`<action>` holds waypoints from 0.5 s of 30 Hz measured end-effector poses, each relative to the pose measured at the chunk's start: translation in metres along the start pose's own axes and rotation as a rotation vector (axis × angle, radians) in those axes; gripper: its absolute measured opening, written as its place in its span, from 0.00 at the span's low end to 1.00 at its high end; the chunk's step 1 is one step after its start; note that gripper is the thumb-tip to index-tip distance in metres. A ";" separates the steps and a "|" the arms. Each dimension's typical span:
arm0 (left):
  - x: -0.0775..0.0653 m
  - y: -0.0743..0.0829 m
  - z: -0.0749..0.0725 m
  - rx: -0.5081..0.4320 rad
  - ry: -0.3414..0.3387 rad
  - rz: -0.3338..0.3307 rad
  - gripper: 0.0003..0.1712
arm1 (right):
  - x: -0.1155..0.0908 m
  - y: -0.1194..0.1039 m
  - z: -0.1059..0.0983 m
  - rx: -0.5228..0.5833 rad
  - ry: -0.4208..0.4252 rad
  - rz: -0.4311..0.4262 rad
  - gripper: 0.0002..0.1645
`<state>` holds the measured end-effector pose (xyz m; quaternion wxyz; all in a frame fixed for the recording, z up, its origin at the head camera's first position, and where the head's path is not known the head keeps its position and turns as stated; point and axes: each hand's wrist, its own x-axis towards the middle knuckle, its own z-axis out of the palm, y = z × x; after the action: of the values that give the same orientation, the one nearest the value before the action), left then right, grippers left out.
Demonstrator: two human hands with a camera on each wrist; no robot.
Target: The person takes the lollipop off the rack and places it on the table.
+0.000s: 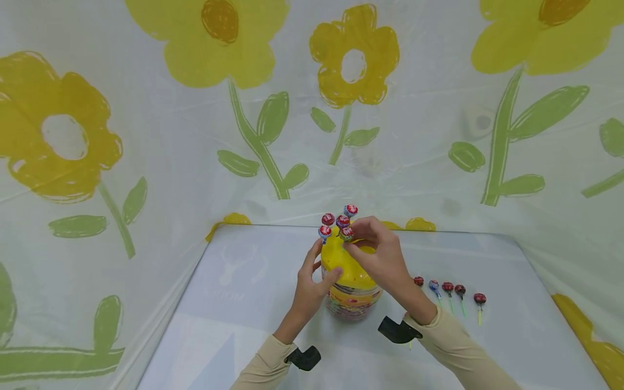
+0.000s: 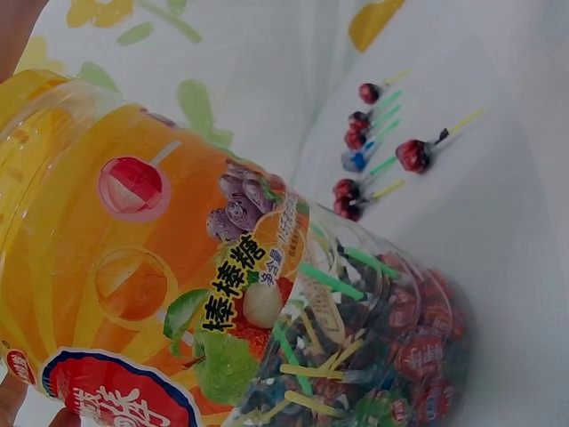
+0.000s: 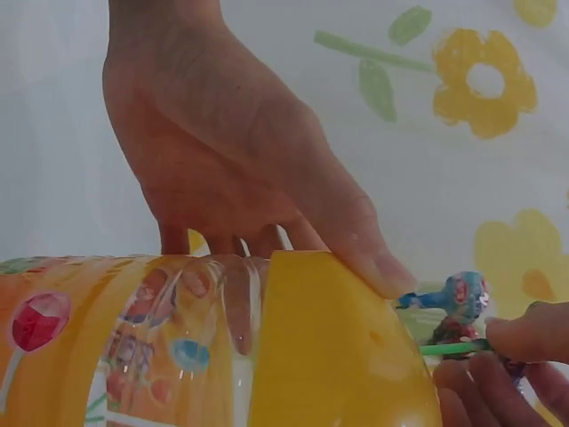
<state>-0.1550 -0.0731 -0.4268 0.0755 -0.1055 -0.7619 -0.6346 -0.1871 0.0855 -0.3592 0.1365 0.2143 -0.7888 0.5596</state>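
Observation:
A clear candy jar (image 1: 353,298) with a yellow lid (image 1: 347,265) stands upright on the table, full of wrapped lollipops. My left hand (image 1: 308,287) grips it round the neck, its thumb lying on the lid. Several lollipops (image 1: 327,219) stand up from the top of the lid. There my right hand (image 1: 382,254) pinches a lollipop (image 1: 346,234); in the right wrist view its green stick (image 3: 453,348) meets the lid. The jar's orange label (image 2: 133,249) and the sticks inside show in the left wrist view.
Loose lollipops (image 1: 447,287) lie in a row on the white table (image 1: 234,314), right of the jar. Behind the table hangs a white curtain (image 1: 414,162) printed with yellow flowers. A black wrist camera (image 1: 304,358) sits at each sleeve cuff.

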 end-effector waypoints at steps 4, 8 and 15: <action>0.000 -0.001 0.001 0.005 0.008 0.005 0.40 | 0.000 -0.005 0.002 0.021 0.018 -0.014 0.20; 0.000 -0.001 0.003 0.005 0.011 0.008 0.40 | -0.001 -0.005 0.001 0.020 0.038 -0.010 0.21; 0.000 -0.001 0.003 0.015 0.007 -0.001 0.40 | -0.001 -0.003 -0.005 0.092 0.107 -0.061 0.21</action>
<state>-0.1554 -0.0706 -0.4283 0.0788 -0.1022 -0.7662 -0.6295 -0.1851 0.0896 -0.3555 0.1853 0.2139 -0.7469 0.6017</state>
